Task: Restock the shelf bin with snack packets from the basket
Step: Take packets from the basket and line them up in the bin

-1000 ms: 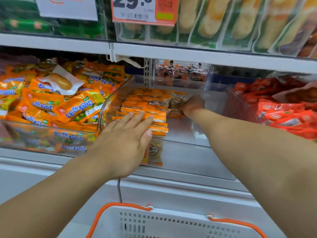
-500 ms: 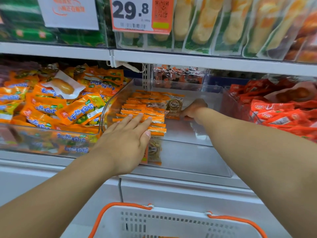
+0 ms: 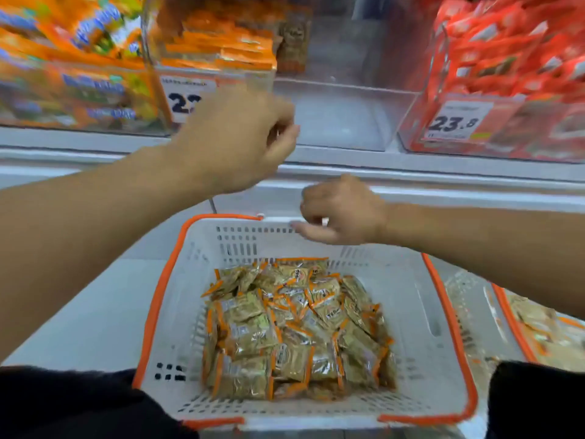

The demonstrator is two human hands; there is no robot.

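While both empty, loosely curled hands, left hand (image 3: 243,137) and right hand (image 3: 340,210), hover over its far rim, the white orange-rimmed plastic basket (image 3: 408,312) presents brown orange-edged snack packets (image 3: 294,331) below the clear shelf bin (image 3: 342,118) for refilling.

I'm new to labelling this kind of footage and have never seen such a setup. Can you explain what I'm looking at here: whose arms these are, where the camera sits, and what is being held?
No machine is involved: a person wears one wide-angle camera on the head, looking forward and down, so both bare arms reach in from the bottom edges. The left hand is raised in front of the clear shelf bin; the right hand hovers over the far rim of the white basket with orange trim. Both have loosely curled fingers and seem to hold nothing, though the picture is blurred. In the basket lies a pile of brownish snack packets with orange edges. The bin holds a stack of similar packets at its left side; neighbouring bins carry orange and red packets and price tags.
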